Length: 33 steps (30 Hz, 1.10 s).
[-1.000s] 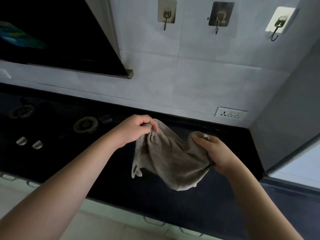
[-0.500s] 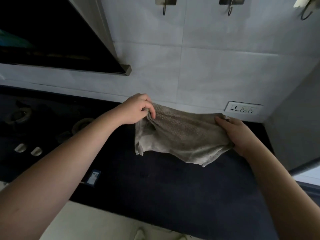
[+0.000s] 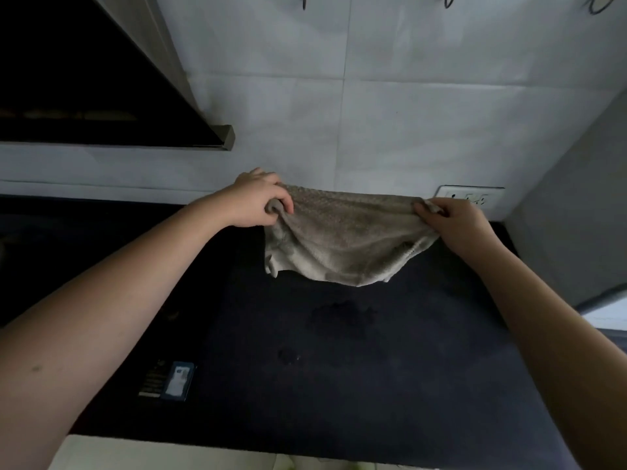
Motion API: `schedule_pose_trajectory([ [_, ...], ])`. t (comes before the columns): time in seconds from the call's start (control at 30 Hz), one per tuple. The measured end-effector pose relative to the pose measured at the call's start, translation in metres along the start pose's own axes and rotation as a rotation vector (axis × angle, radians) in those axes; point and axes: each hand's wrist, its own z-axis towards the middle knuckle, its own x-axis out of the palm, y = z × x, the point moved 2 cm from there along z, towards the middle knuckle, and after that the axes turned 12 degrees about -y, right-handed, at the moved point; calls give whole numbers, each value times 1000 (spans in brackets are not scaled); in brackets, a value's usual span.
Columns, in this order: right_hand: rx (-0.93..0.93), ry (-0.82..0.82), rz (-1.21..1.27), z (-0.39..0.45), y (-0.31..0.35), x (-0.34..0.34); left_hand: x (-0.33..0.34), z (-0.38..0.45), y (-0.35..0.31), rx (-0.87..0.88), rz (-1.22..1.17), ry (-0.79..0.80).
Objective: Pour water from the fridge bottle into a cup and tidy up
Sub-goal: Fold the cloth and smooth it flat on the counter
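A grey-brown cloth [image 3: 346, 242] hangs stretched between both hands above the back of the dark countertop [image 3: 339, 385], close to the tiled wall. My left hand [image 3: 259, 203] grips its left top corner with curled fingers. My right hand [image 3: 454, 225] pinches the right top corner. The cloth's lower edge sags down toward the counter. A wet patch [image 3: 339, 317] darkens the counter below it. No bottle or cup is in view.
A range hood [image 3: 101, 96] juts out at the upper left. A wall socket [image 3: 470, 196] sits just behind my right hand. A grey side panel [image 3: 576, 215] closes the right. Hook tips [image 3: 451, 0] show at the top edge. A small label [image 3: 178, 379] lies on the counter's front left.
Both hands have moved apart and toward the wall, pulling the bunched cloth out flat between them. The view has tilted down, so the hooks have slid to the top edge.
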Motion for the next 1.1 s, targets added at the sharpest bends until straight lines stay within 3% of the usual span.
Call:
schedule_pose_trajectory([
  [0.27,119,-5,-31,39,1,10,-8,38,18,29,-127,-3],
  [0.37,289,29,199,50,-1,18,-8,53,26,-12,-137,-33],
  [0.5,319,-51,318,67,1,22,-7,67,33,42,-82,-188],
  [0.77,169,-159,202,64,2,11,-12,60,25,141,77,-621],
  [0.9,140,-74,128,39,-27,27,14,42,29,220,212,-571],
  [1.1,261,114,12,-21,-92,66,109,-29,32,225,203,-276],
])
